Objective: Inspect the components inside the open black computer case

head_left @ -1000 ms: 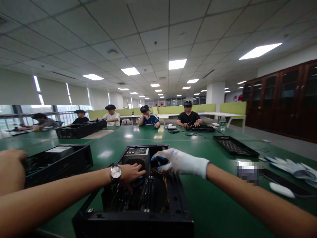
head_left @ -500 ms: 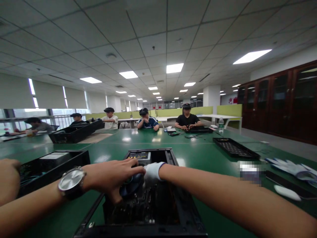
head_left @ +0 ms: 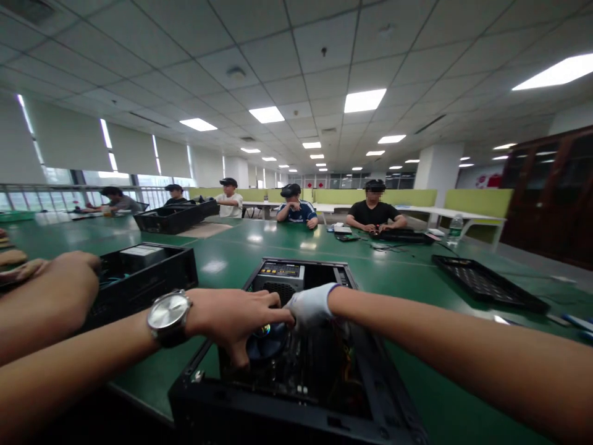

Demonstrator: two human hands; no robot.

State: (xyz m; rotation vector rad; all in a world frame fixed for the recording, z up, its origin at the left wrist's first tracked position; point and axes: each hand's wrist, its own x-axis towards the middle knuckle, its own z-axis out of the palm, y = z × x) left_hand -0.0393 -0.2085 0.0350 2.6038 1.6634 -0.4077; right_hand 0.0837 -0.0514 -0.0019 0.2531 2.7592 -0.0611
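Note:
An opened black computer case [head_left: 296,411] stands in front of me, with a silver-grey power supply [head_left: 278,281] at its far end and a dark motherboard [head_left: 296,364] inside. My left hand [head_left: 241,315], bare with a wristwatch [head_left: 169,315], spans a round dark blue cooling fan [head_left: 269,343]. Its thumb is on the near left side and its fingers bend over the far side. In a white glove, my right hand [head_left: 308,307] reaches into the case just right of the left fingertips. Its fingers curl downward, and what they grip is hidden.
Another person's arm [head_left: 60,290] comes in at left, beside a second black case [head_left: 148,278]. A third case [head_left: 176,216] lies farther back. At right are a black panel [head_left: 486,281] and a water bottle [head_left: 455,228]. Several people sit across the green table [head_left: 222,247].
The view has turned left, so the scene sits farther right. Both my hands stay at the fan. More of the neighbour's arm shows at left.

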